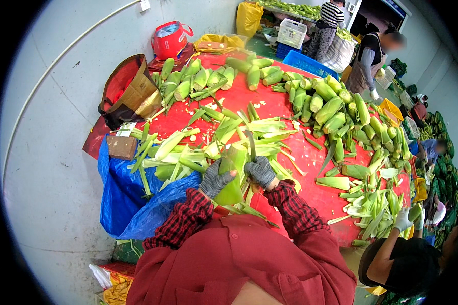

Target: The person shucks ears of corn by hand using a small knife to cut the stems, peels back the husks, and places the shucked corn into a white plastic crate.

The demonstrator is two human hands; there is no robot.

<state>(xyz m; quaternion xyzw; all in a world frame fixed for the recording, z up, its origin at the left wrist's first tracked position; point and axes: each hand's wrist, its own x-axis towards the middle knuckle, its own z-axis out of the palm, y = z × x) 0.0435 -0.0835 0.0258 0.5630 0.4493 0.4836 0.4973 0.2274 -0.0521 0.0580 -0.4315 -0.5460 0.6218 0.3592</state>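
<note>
My left hand (pixel 218 179), in a grey glove, is closed around the lower part of a green ear of corn (pixel 234 158) still in its husk, held tilted above the table's near edge. Beside it on the right, my right hand (pixel 261 172), gloved alike, is closed on a narrow dark strip (pixel 251 145) that rises along the ear. Whether this is a knife blade or a husk leaf I cannot tell. Loose husks (pixel 175 145) and cut stalk pieces lie around and beyond both hands. A broad pale-green husk part (pixel 230 194) hangs below the ear.
Husked-on corn ears are heaped at the right (pixel 331 107) and back left (pixel 188 84) of the red-covered table (pixel 269 104). A blue plastic bag (pixel 124 195) and a brown block (pixel 122 147) are at left. A co-worker's gloved hand (pixel 403 219) works at the right.
</note>
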